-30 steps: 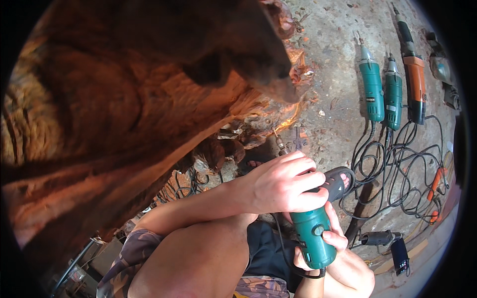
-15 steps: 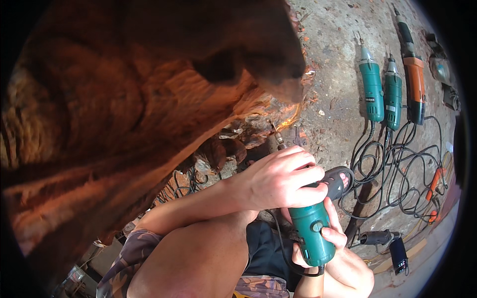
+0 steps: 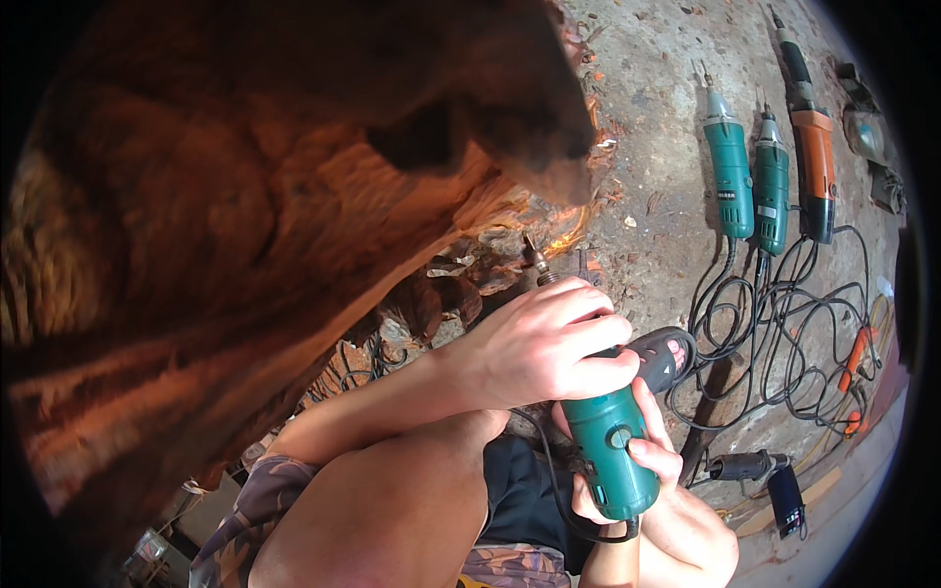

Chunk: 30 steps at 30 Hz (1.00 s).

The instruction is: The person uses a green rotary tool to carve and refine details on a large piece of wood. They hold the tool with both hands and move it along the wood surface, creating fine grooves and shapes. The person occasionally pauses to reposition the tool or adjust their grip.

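Both of my hands grip a green die grinder (image 3: 606,446), tilted with its nose pointing up and to the left. My left hand (image 3: 549,343) wraps over the front neck of the tool. Its rear body rests in my right hand (image 3: 659,453), the fingers curled round the casing and the thumb side hidden in part. A metal bit (image 3: 531,250) at the tip stands close to the underside of a large reddish-brown carved wood piece (image 3: 284,206); I cannot tell whether they touch. The power cord leaves the tool's rear end.
On the concrete floor (image 3: 657,127) to the right lie two more green grinders (image 3: 728,176) (image 3: 771,186) and an orange one (image 3: 814,162). Their black cords (image 3: 774,314) tangle below. My sandalled foot (image 3: 662,355) and wood chips are near the tool. A dark device (image 3: 786,500) lies lower right.
The grinder and both hands have shifted slightly left and up. The bit's tip looks a little different in angle. My grip is unchanged.
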Motion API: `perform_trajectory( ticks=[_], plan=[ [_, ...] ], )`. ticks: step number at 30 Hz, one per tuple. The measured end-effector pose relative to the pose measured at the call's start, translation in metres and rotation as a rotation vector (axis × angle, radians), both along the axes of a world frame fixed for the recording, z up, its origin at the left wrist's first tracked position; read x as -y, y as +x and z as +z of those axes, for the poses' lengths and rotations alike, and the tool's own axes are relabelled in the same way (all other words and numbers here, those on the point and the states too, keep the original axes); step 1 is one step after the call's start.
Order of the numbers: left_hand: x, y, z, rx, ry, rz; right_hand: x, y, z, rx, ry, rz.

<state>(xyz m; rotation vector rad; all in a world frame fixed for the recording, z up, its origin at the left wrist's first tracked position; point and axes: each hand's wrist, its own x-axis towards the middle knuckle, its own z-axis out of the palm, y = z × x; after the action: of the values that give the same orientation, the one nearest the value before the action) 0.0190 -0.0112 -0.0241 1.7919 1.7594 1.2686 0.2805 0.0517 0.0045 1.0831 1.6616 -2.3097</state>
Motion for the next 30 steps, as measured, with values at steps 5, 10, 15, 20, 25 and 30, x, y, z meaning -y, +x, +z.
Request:
perform_trajectory(
  ticks=[5, 10, 15, 20, 25, 30],
  plan=[
    [0.003, -0.003, 0.002, -0.017, -0.027, -0.005, -0.001, -0.001, -0.003, -0.059, 0.09, 0.048],
    [0.004, -0.007, 0.002, -0.003, -0.028, -0.005, 0.002, -0.013, -0.004, -0.122, 0.114, -0.015],
    [0.003, -0.009, 0.004, -0.016, -0.049, -0.015, -0.004, -0.035, -0.013, -0.482, 0.492, -0.032],
    [0.004, -0.007, 0.004, -0.023, -0.046, -0.008, -0.002, -0.027, -0.014, -0.459, 0.441, -0.033],
    [0.002, -0.005, 0.003, -0.013, -0.048, -0.017, 0.002, -0.017, -0.011, -0.341, 0.341, -0.032],
    [-0.001, 0.001, 0.006, -0.005, 0.0, -0.03, 0.01, -0.008, -0.013, -0.438, 0.495, -0.057]
  ],
)
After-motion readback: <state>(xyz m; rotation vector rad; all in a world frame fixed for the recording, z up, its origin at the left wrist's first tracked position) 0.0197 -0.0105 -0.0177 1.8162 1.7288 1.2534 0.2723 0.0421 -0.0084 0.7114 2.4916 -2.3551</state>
